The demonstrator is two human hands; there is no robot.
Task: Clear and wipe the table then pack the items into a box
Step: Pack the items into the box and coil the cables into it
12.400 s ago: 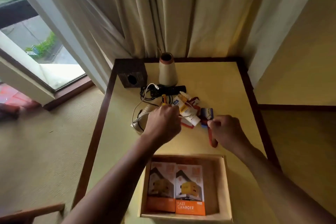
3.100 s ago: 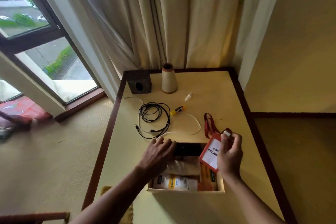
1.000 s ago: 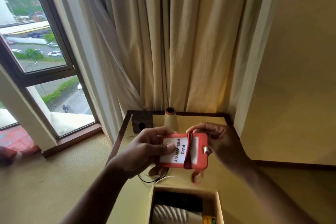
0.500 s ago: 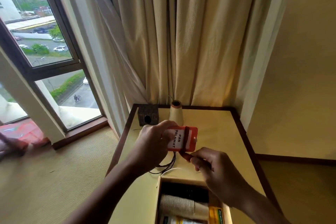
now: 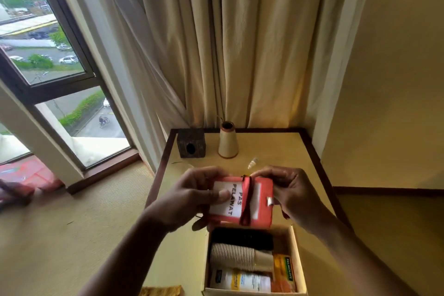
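Both hands hold a red card holder [image 5: 260,202] reading "PAS PELAWAT" in the air above the table [image 5: 276,149]. A dark red lanyard [image 5: 246,199] is wound around its middle. My left hand [image 5: 192,196] grips its left end, thumb on the white card. My right hand [image 5: 292,191] pinches its right end by a small white clip. Below them an open cardboard box [image 5: 298,259] sits at the table's near edge, holding a stack of paper cups [image 5: 236,256], a black item [image 5: 242,238] and small packets.
A dark wooden cube [image 5: 191,143] and a cream cone-shaped spool [image 5: 227,140] stand at the table's back edge. A small white bottle [image 5: 252,163] lies behind my hands. Curtains hang behind, a window is at left, a wall at right. A yellow cloth [image 5: 163,291] shows bottom centre.
The lanyard is now wound around the card holder. My right hand moved up from below it to its right end. The holder came nearer the camera, over the box.
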